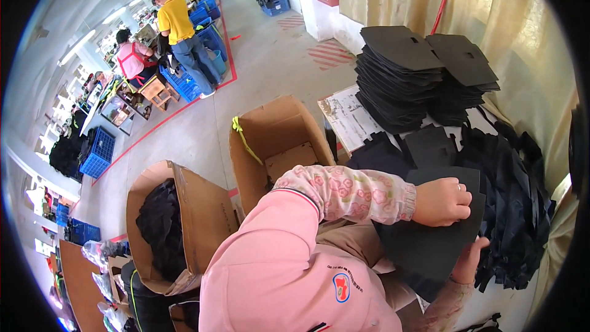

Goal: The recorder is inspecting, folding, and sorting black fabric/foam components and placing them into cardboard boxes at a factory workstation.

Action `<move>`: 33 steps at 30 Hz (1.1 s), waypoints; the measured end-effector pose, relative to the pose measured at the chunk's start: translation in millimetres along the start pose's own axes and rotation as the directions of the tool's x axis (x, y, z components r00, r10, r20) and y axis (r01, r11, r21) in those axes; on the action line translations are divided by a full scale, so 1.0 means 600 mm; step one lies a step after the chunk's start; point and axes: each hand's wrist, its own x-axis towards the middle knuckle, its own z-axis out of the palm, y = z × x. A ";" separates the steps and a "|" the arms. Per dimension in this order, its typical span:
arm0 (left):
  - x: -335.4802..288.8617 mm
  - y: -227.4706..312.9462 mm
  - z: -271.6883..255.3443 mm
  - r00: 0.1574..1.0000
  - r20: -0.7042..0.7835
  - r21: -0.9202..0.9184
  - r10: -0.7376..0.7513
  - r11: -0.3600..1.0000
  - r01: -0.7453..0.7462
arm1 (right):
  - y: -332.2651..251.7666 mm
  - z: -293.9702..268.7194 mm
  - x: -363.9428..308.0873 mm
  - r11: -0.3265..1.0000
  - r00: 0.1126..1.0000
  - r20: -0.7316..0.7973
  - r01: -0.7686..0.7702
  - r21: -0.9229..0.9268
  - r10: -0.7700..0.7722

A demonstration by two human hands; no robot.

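On the white worktop (346,117), an uneven stack of black sheets (393,89) could slide if bumped. Beside a heap of black fabric (513,209), which could snag it, a black panel (424,246) slants before the person; the hands are apart, left hand (444,201) curled on top, right hand (469,263) at its lower edge, grips unclear, so uneven pressure could skew it

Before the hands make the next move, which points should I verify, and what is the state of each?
1. Left hand on the flat black panel: ok, fingers curled.
2. Right hand gripping the panel's edge: cannot tell, fingers hidden.
3. Panel's underside clear of other pieces: cannot tell.
4. Stacked black panels evenly aligned: not ok, edges uneven.
5. Cardboard box with yellow-green ribbon open: ok.
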 end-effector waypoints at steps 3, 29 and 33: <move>0.012 0.004 0.013 0.994 0.075 0.048 0.075 0.996 -0.079 | -0.032 0.037 -0.032 0.975 0.999 -0.041 -0.030 -0.219 0.021; -0.222 -0.259 -0.090 0.698 0.233 0.097 -0.677 0.731 0.676 | -0.036 -0.161 -0.110 0.169 0.922 -0.356 -0.331 -0.929 -0.151; -0.050 -0.148 0.034 0.766 0.558 -0.156 -0.319 0.866 0.474 | -0.041 -0.121 -0.106 0.039 0.938 -0.263 -0.261 -0.965 -0.225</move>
